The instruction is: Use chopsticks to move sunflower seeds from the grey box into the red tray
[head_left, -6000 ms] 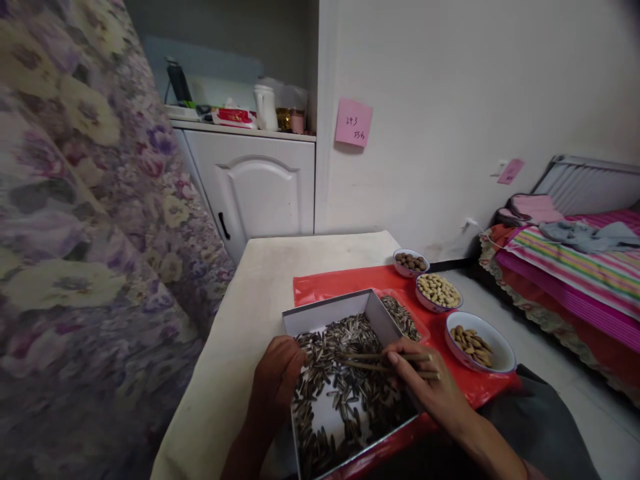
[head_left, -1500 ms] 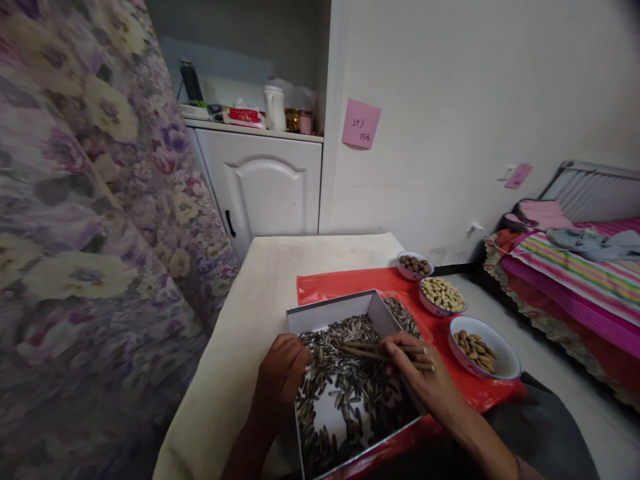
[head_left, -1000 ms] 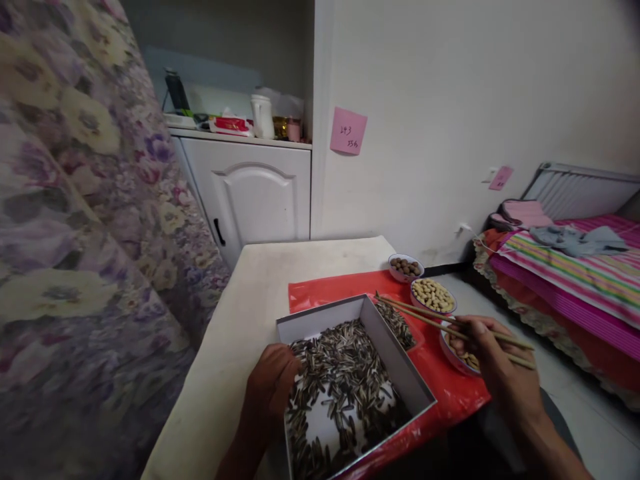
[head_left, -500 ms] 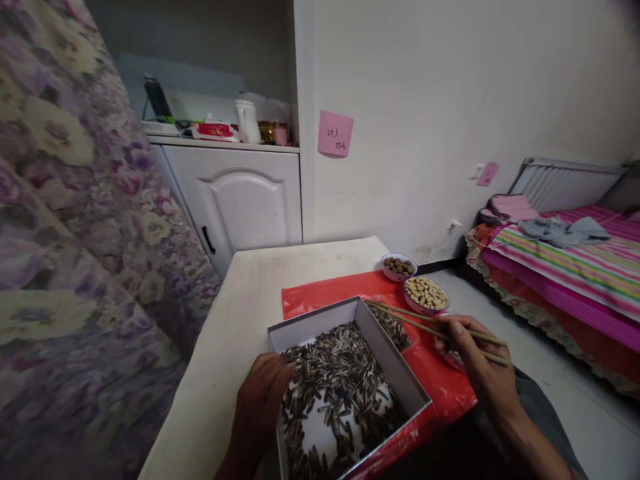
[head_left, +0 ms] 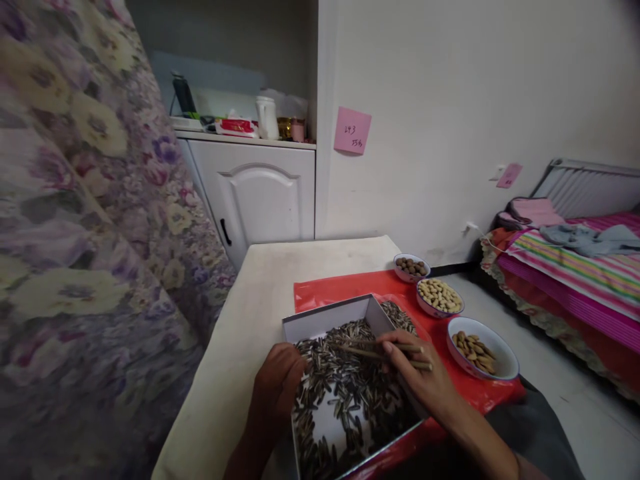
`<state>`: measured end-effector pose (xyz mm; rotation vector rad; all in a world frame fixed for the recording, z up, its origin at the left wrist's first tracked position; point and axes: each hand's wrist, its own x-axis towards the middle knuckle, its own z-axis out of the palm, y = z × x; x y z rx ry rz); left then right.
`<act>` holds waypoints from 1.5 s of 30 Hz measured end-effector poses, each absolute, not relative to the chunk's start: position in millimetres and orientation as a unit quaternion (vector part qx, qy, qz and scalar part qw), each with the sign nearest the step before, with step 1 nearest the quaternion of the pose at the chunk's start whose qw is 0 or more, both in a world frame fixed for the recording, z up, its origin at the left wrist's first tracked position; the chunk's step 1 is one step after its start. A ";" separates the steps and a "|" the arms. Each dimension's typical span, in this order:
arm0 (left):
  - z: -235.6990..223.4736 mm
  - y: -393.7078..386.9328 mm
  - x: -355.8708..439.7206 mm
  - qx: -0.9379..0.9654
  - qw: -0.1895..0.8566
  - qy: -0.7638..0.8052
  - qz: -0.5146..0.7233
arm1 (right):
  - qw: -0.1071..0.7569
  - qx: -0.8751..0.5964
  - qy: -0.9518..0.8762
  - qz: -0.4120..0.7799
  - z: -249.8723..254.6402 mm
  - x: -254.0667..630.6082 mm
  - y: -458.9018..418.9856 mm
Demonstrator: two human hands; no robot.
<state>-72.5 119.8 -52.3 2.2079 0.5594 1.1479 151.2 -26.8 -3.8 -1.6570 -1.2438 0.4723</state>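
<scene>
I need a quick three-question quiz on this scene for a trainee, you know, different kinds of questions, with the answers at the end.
1. What pair of tools does the right hand hold, tips at the seeds in the box?

2. True or false: the left hand is reaching into the bowl of peanuts.

3. What colour is the plastic sheet by the box?
A) blue
B) red
C) green

Key:
1. Chopsticks.
2. False; it is at the left edge of the box.
3. B.
</scene>
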 end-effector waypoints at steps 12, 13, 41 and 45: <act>-50.6 117.9 -72.3 0.824 0.297 0.213 0.432 | 0.484 -0.689 -0.507 0.181 -8.4 153.1 -16.6; -51.0 117.9 -72.5 0.825 0.297 0.212 0.432 | 0.493 -0.690 -0.494 0.190 -8.4 155.2 -19.6; -52.4 122.2 -72.3 0.833 0.274 0.200 0.437 | 0.674 -0.662 -0.310 0.106 13.9 220.2 -82.2; -52.8 122.2 -71.1 0.835 0.268 0.194 0.440 | 0.605 -0.658 -0.400 0.204 12.7 187.2 -54.7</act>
